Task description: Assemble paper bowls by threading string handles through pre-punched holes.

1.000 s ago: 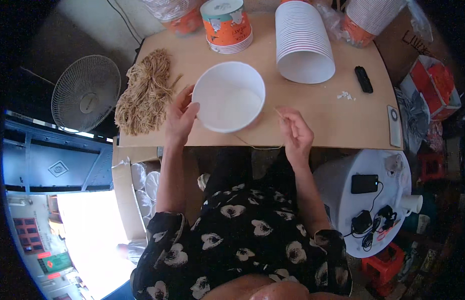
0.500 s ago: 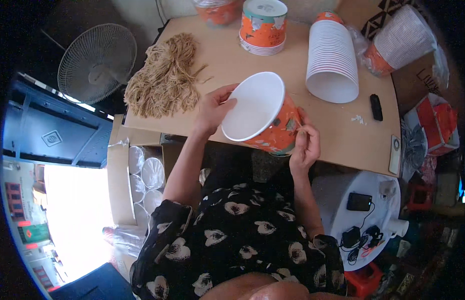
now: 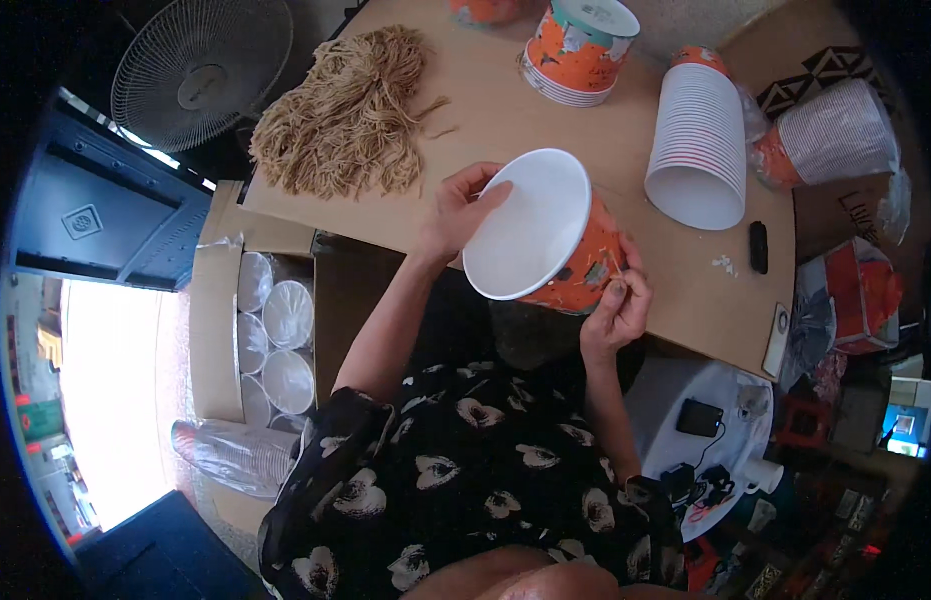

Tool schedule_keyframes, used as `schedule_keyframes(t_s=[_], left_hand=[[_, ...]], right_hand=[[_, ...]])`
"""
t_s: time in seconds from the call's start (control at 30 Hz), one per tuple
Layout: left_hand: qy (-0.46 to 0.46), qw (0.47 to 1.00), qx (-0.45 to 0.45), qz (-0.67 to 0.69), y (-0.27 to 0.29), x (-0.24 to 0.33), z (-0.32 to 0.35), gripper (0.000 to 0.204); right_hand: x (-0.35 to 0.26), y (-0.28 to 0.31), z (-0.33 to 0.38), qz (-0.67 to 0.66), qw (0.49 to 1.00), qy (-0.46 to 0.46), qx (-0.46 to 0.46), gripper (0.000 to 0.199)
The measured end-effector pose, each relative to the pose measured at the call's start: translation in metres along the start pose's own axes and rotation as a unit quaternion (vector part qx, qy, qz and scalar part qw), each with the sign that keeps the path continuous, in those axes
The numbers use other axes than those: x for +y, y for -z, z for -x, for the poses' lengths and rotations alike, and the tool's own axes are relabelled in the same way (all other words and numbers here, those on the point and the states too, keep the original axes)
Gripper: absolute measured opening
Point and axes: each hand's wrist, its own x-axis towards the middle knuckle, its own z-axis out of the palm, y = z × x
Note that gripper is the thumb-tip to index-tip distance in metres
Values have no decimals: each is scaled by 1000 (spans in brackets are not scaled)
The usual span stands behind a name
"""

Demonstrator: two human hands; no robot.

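The tub [image 3: 530, 225] tilts between both hands at the table's [image 3: 605, 140] near edge, mouth leftward, base toward the right hand [image 3: 618, 305]; the left hand's [image 3: 460, 212] fingers grip its rim, the right's touch its orange side, grip unclear.

Tub [image 3: 533, 228]: orange, white inside. Cords [image 3: 345, 115]: tan. Shirt [image 3: 465, 445]: black, cream hearts.

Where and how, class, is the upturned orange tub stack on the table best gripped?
Probably with a grip round the orange side wall, just above the white rims, coming from the near left, since the long white tub stack lies to the right. The closed base faces up, leaving no open edge to pinch there; the jutting rims below should help stop slipping.
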Motion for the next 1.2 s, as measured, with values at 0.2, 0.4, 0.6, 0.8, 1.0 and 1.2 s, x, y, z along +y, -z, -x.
schedule_keyframes(t_s=[0.2,0.4,0.6,0.8,1.0,1.2], left_hand=[[-15,999,6,-27,1,-1,-4,26],[-29,999,4,-20,3,-10,-12,24],[-22,998,19,-47,2,-6,-9,21],[12,999,25,-43,2,-3,0,20],[-74,988,45,-130,12,31,-15,36],[-166,933,41,-317,2,82,-61,31]], right_hand=[[2,0,1,4,1000,27,-7,19],[4,-1,3,21,999,37,-5,20],[8,0,3,7,1000,29,0,22],[14,-1,4,8,999,41,24,22],[16,5,-11,-6,997,-74,-18,22],[-13,24,-23,-149,953,-258,50,13]])
